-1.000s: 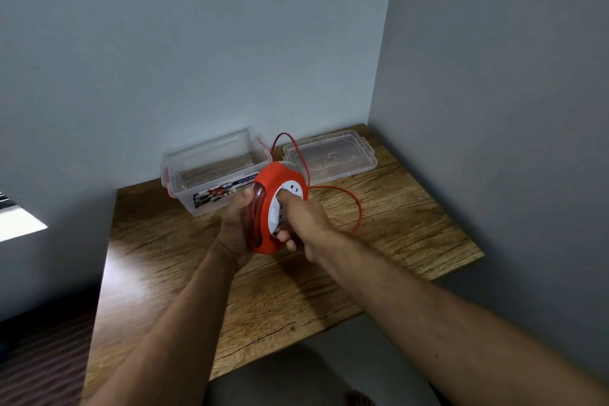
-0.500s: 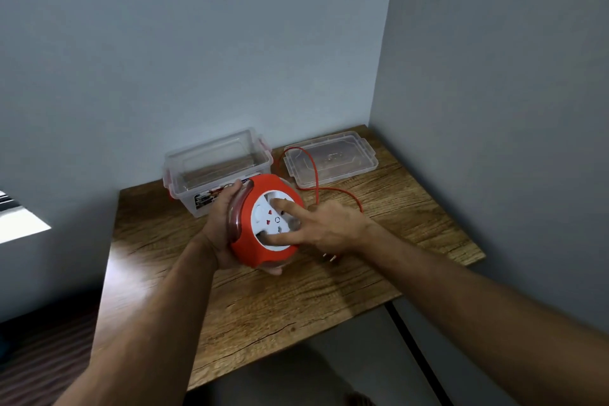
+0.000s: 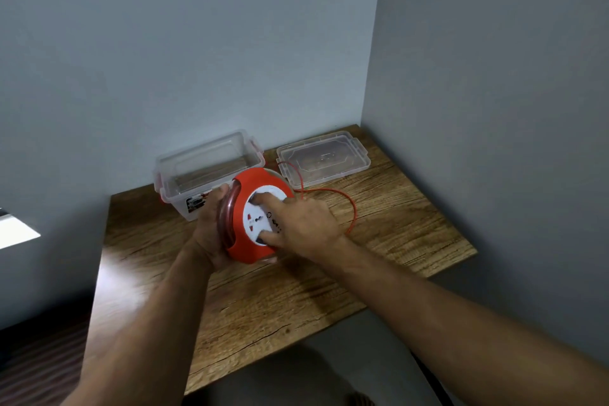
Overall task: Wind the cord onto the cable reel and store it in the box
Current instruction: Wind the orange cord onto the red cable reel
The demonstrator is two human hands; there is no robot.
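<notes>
Wooden tabletop (image 3: 263, 300) below, my left hand (image 3: 211, 234) clamps the cable reel (image 3: 253, 217) while right hand (image 3: 306, 224) fingers, spread on its face, wind cord (image 3: 349, 211); next, keep turning.

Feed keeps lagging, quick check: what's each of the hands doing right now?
Left hand: grips the red cable reel by its rim.
Right hand: fingertips press the reel's white face, holding nothing.
</notes>
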